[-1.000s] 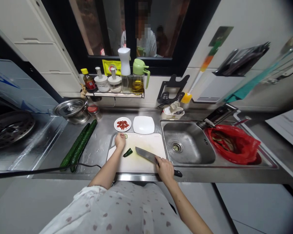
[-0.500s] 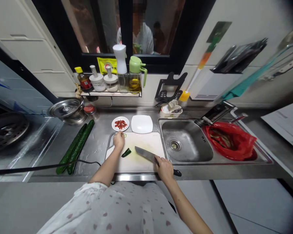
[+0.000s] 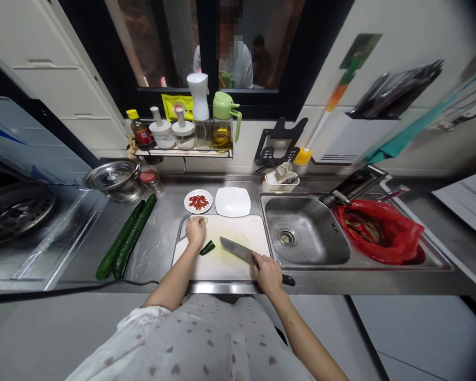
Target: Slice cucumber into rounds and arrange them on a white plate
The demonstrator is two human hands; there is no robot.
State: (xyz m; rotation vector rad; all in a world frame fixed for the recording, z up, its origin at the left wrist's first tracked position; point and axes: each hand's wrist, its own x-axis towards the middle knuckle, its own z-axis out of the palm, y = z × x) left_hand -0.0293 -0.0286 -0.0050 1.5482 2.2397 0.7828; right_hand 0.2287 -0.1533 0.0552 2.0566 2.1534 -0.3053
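I wear a loose white top (image 3: 206, 338) scattered with small, dusky mauve-grey hearts (image 3: 176, 369). A narrow pale strip (image 3: 238, 352) runs down its front. My left sleeve (image 3: 150, 315) gathers in soft folds near the elbow. My left hand (image 3: 195, 231) and right hand (image 3: 268, 272) are bare.

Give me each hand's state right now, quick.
Left hand: over the cutting board, fingers curled; whether it holds anything cannot be told.
Right hand: closed, holding the knife.
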